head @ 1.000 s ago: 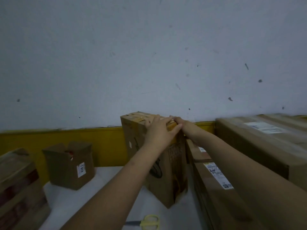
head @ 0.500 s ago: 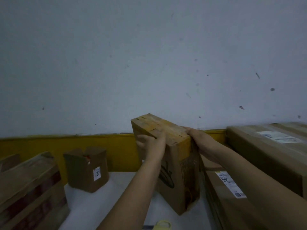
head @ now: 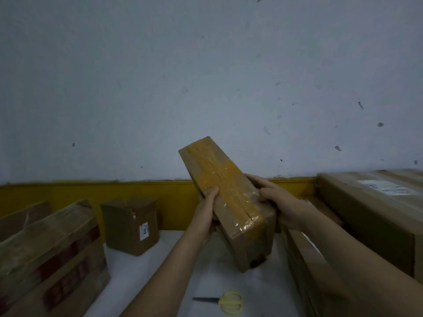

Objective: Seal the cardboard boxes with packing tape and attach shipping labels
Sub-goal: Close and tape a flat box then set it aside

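White table (head: 146,266): taped box (head: 225,191) tilted, gripped between left hand (head: 207,213), right hand (head: 278,202).

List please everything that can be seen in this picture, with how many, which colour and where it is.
taped box: 1, brown with yellow-brown tape on top, held tilted above the table, centre
small box: 1, brown with a white label, flaps partly open, on the table at back left
printed box: 1, brown with dark red print, near left
large box: 1, brown with a white label on top, right
scissors: 1, yellow handles, dark blades, on the table at the near edge
table: 1, white, below the hands
wall: grey-white, with a yellow band along its base
left hand: 1, grips the taped box's left side
right hand: 1, holds its right side
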Motion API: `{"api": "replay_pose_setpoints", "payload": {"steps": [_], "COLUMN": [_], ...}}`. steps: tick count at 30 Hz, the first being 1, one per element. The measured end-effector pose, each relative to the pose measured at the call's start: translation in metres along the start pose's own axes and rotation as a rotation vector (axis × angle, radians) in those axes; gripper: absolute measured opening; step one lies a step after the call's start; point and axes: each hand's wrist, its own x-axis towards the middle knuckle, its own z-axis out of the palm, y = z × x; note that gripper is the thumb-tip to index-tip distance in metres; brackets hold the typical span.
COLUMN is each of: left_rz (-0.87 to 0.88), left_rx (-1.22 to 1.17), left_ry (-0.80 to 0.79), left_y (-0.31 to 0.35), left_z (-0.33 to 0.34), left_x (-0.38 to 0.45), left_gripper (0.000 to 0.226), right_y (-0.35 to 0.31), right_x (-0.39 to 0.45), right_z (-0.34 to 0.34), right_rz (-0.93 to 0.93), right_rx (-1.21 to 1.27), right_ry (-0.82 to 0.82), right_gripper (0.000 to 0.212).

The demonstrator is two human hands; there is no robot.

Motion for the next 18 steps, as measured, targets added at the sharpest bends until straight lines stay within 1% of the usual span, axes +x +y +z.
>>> {"api": "replay_pose_setpoints", "payload": {"steps": [2,4,6,9,13,18], "left_rz": [0.051,0.074,0.055,0.015,0.015,-0.041], "left_rx": [0.063,0.114,0.196,0.264,0.285,0.235], "left_ry": [-0.005,-0.038,-0.074,-0.109,-0.112,-0.059], "left_y": [-0.003,-0.003,0.003,0.01,0.005,0.007], "left_z": [-0.005,-0.011,-0.015,-0.02,-0.021,-0.017], "left_x": [0.0,0.0,0.004,0.007,0.007,0.007], "left_gripper": [0.069,0.076,0.075,0.071,0.071,0.081], "right_y": [0.009,0.012,0.008,0.007,0.007,0.001], "right_x": [-0.002,-0.004,-0.006,-0.006,-0.005,-0.001], "right_z": [0.002,0.003,0.005,0.005,0.006,0.025], "right_rz": [0.008,0.018,0.04,0.04,0.032,0.033], "right_rx": [0.03,0.033,-0.011,-0.11,-0.154,-0.159], "right_ry": [-0.042,-0.062,-0.047,-0.052,0.02,0.119], "right_gripper": [0.063,0.055,0.053,0.059,0.057,0.048]}}
